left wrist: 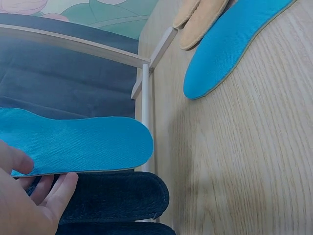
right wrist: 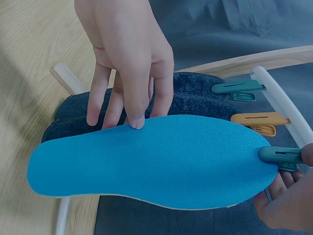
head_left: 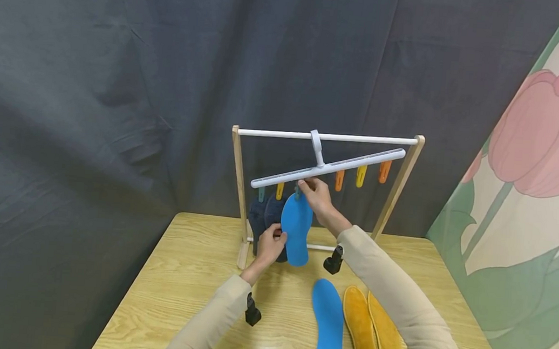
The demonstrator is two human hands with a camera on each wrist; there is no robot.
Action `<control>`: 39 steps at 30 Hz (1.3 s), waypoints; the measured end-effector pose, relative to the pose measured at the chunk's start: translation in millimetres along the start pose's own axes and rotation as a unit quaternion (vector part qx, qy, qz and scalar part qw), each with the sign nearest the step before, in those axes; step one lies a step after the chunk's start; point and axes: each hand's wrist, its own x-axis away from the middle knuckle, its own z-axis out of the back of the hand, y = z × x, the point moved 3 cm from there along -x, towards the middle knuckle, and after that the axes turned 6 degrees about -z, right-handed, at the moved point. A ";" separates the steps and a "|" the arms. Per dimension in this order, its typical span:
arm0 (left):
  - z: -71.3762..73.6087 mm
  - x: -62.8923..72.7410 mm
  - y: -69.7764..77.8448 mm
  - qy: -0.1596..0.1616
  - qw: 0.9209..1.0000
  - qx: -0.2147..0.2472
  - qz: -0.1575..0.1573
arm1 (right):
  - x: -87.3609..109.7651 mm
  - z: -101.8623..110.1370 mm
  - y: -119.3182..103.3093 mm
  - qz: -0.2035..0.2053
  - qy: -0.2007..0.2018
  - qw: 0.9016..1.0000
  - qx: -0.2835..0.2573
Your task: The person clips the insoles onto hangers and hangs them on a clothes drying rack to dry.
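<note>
A blue insole (head_left: 297, 235) hangs upright from a teal clip (right wrist: 279, 154) on the white hanger (head_left: 328, 169). My left hand (head_left: 270, 244) pinches the insole's left edge between thumb and fingers, about midway down. At the top, the right hand (head_left: 318, 196) grips the teal clip, whose jaws lie over the insole's end in the right wrist view. Behind and to the left, two dark fuzzy insoles (right wrist: 195, 93) hang from another teal clip (right wrist: 237, 88) and a yellow clip (head_left: 280, 191). The hanger tilts, its left end lower.
Orange clips (head_left: 339, 180) and a yellow clip (head_left: 361, 176) dangle from the hanger's right half. A wooden rack (head_left: 397, 191) carries the hanger on its white top bar. On the table (head_left: 194, 276) lie another blue insole (head_left: 329, 324) and two tan fuzzy insoles (head_left: 361, 323).
</note>
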 end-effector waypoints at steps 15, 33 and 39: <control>69.6 29.1 184.9 -0.009 0.994 0.057 0.092 | 0.5 1.1 -0.4 0.018 0.009 1.000 0.010; 67.9 31.4 181.1 0.016 0.987 0.108 0.120 | 1.8 3.5 3.7 0.000 0.020 1.000 0.008; 67.1 30.9 182.3 0.005 0.983 0.133 0.124 | 0.5 4.6 6.9 0.010 0.038 0.999 0.003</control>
